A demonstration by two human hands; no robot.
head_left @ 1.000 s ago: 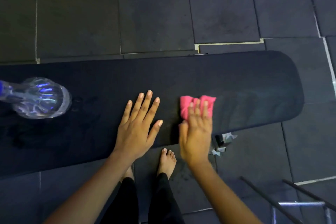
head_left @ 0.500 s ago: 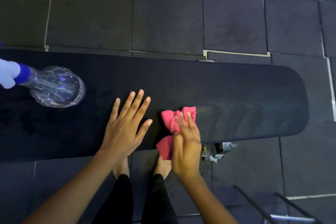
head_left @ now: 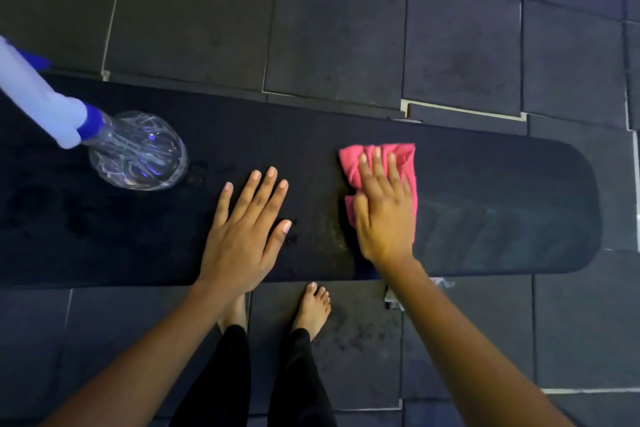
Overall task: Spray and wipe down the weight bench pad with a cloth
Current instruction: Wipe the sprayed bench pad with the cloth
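The black bench pad point(head_left: 485, 218) runs across the view as a long worktop, its rounded end at the right and its left part running out of the picture; both long edges show, with dark floor tiles point(head_left: 346, 38) beyond the far edge and bare tiles along the near one. Open pad lies to the right of the cloth up to the rounded end, and a narrower clear strip separates the two hands. The right hand point(head_left: 384, 208) lies flat, fingers stretched and close together, pressing the one pink cloth point(head_left: 403, 163) onto the pad; the cloth sits near the far edge, its bunched folds showing past the fingertips and on both sides of the hand. The left hand point(head_left: 246, 229) rests palm down on the pad with fingers spread, holding nothing, its heel at the near edge. One clear spray bottle point(head_left: 138, 152) with a blue collar and white head stands at the left, well apart from both hands. Compared with half a second earlier, the cloth and right hand sit farther up the pad and farther right, away from the near edge where the cloth hung over, and the left hand has stayed planted. Two bare feet point(head_left: 313, 305) stand on the tiles just below the near edge.
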